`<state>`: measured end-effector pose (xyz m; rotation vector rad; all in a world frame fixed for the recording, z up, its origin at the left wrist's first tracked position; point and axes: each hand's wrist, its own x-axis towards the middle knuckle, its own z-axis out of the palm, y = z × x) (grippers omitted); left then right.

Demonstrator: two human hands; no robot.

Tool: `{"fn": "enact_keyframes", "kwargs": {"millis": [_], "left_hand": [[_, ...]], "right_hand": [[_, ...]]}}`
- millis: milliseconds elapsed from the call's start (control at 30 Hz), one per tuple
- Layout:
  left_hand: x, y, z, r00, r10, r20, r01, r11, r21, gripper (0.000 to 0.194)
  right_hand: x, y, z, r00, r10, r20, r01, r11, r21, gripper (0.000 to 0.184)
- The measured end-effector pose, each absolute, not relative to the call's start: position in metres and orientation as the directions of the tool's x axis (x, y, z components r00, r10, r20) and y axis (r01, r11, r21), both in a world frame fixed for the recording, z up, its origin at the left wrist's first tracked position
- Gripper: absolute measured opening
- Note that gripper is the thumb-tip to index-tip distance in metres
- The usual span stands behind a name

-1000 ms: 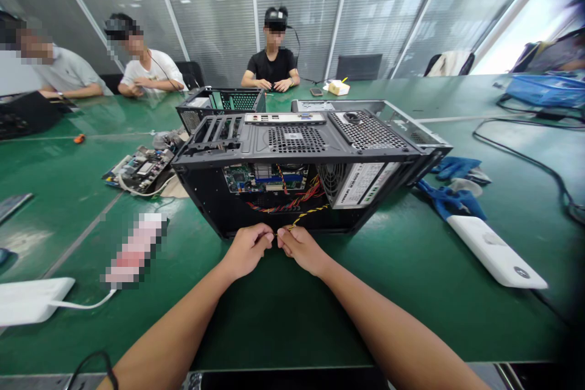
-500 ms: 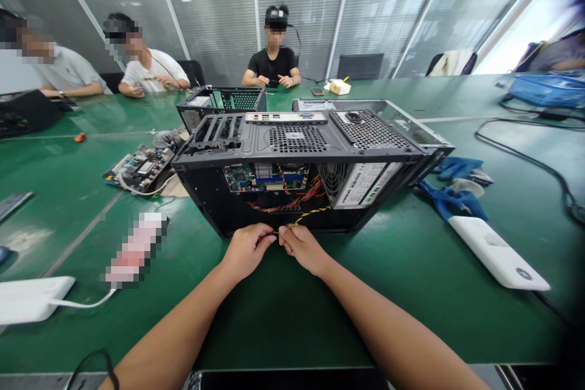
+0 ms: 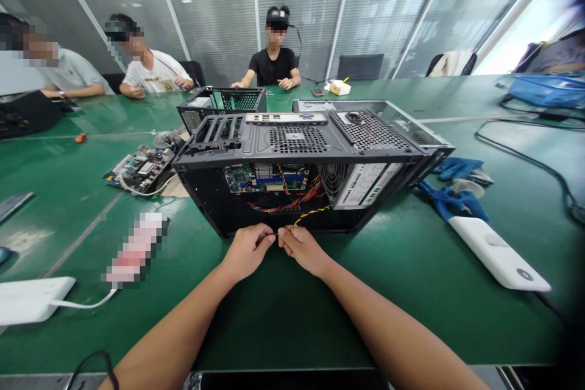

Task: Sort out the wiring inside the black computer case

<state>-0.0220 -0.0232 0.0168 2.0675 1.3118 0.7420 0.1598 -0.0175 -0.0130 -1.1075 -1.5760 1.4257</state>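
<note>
A black computer case point(image 3: 297, 140) lies open on the green table point(image 3: 283, 317), with its motherboard point(image 3: 267, 178), power supply point(image 3: 354, 181) and red and orange wiring showing. A yellow and black twisted cable point(image 3: 305, 217) runs out of the case toward me. My left hand point(image 3: 245, 250) and my right hand point(image 3: 301, 248) meet just in front of the case, both with fingers pinched closed on the end of that cable.
A loose circuit board point(image 3: 139, 167) and a second metal chassis point(image 3: 223, 100) lie behind left. Blue gloves point(image 3: 452, 201) and a white device point(image 3: 498, 253) lie to the right, another white device point(image 3: 30, 298) to the left. Three people sit across the table.
My hands stay pinched on the cable almost in place. The person in black across the table has stretched one arm out to the side.
</note>
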Motion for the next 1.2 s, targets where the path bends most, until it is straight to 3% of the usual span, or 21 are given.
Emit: {"fn": "enact_keyframes", "kwargs": {"millis": [167, 400, 567, 767, 867, 1067, 1200], "left_hand": [[-0.026, -0.023, 0.007, 0.381, 0.857, 0.345, 0.665, -0.514, 0.541, 0.01], [-0.026, -0.024, 0.005, 0.426, 0.849, 0.313, 0.68, -0.529, 0.508, 0.012], [-0.022, -0.025, 0.01, 0.423, 0.871, 0.25, 0.663, -0.486, 0.569, 0.017], [-0.021, -0.023, 0.015, 0.4, 0.914, 0.064, 0.542, -0.292, 0.788, 0.022], [-0.021, -0.023, 0.015, 0.402, 0.916, 0.008, 0.523, -0.236, 0.819, 0.023], [-0.022, -0.025, 0.009, 0.411, 0.873, 0.264, 0.67, -0.485, 0.562, 0.015], [-0.024, -0.024, 0.005, 0.431, 0.846, 0.315, 0.678, -0.534, 0.506, 0.012]], "right_hand": [[0.159, -0.017, -0.012, -0.352, 0.935, -0.052, 0.103, -0.017, -0.994, 0.051], [0.16, -0.018, -0.016, -0.354, 0.935, -0.028, 0.105, 0.01, -0.994, 0.051], [0.16, -0.019, -0.013, -0.361, 0.933, 0.006, 0.126, 0.056, -0.991, 0.048], [0.16, -0.017, -0.012, -0.375, 0.927, 0.015, 0.149, 0.077, -0.986, 0.048], [0.16, -0.017, -0.012, -0.38, 0.925, 0.009, 0.151, 0.071, -0.986, 0.048], [0.16, -0.019, -0.011, -0.349, 0.937, -0.032, 0.132, 0.015, -0.991, 0.049], [0.158, -0.019, -0.011, -0.332, 0.942, -0.05, 0.115, -0.013, -0.993, 0.05]]}}
